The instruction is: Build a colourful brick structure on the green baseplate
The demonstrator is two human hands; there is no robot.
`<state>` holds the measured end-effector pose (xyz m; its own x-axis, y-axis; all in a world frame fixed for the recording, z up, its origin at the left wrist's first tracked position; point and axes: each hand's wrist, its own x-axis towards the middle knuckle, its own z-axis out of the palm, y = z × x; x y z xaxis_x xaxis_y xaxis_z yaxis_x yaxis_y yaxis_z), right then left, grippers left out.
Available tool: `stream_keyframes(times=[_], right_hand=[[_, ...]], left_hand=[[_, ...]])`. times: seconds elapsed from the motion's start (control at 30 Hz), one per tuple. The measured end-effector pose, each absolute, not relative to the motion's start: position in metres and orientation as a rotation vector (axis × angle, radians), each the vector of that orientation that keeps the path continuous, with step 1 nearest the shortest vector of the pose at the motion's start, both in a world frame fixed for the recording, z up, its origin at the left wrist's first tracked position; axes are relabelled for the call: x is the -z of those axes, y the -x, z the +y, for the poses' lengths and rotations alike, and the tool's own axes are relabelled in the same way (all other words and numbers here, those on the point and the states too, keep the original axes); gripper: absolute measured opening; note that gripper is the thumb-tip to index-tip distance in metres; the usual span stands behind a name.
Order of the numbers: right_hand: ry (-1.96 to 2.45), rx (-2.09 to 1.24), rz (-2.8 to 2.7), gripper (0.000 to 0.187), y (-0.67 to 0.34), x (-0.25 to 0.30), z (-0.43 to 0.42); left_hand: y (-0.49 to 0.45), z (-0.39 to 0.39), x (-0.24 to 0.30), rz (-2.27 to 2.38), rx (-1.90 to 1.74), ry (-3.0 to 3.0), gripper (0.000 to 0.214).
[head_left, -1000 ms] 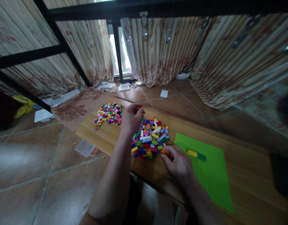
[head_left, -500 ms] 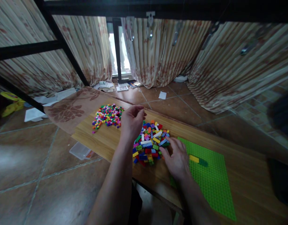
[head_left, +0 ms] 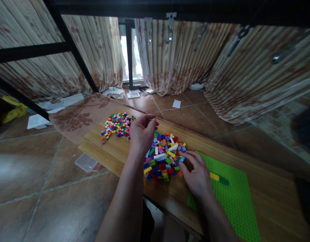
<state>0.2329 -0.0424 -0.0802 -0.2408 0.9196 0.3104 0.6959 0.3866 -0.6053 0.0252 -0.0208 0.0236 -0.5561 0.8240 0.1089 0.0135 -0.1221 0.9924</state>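
A heap of mixed building bricks (head_left: pixel 162 158) lies on the wooden table between my hands. My left hand (head_left: pixel 144 131) hovers at its upper left side, with curled fingers and the thumb drawn in close to them. Whatever those fingertips hold, if anything, is hidden. At the heap's right edge, my right hand (head_left: pixel 198 174) has thumb and fingers apart beside the outer bricks, with no brick visible between them. Just beyond it is a green baseplate (head_left: pixel 235 198), partly covered by my right forearm. On the plate, a yellow brick (head_left: pixel 214 176) adjoins a dark green piece (head_left: pixel 224 180).
A second heap of smaller bricks (head_left: pixel 118 124) sits farther left on the table (head_left: pixel 99 148). A patterned cloth (head_left: pixel 74 116) covers the table's far end. On the tiled floor are a clear plastic box (head_left: pixel 86 162) and papers (head_left: pixel 176 104). A dark metal frame (head_left: pixel 81 64) rises behind.
My right hand has drawn back slightly to the right from the heap. My left hand keeps nearly the same curled pose. The view has shifted a little.
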Motion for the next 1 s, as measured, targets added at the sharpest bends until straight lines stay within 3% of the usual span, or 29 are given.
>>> stream_keyframes(times=[0.4, 0.73, 1.0], right_hand=[[1.303, -0.285, -2.184, 0.038, -0.224, 0.079, -0.047], [1.153, -0.267, -2.262, 0.025, -0.215, 0.079, -0.055], [1.35, -0.202, -2.106, 0.034, -0.228, 0.081, -0.043]], left_hand=[[-0.026, -0.025, -0.027, 1.386, -1.872, -0.813, 0.012], [-0.024, -0.024, -0.027, 1.372, -1.893, -0.765, 0.012], [-0.02, -0.023, -0.025, 1.344, -1.931, -0.769, 0.012]])
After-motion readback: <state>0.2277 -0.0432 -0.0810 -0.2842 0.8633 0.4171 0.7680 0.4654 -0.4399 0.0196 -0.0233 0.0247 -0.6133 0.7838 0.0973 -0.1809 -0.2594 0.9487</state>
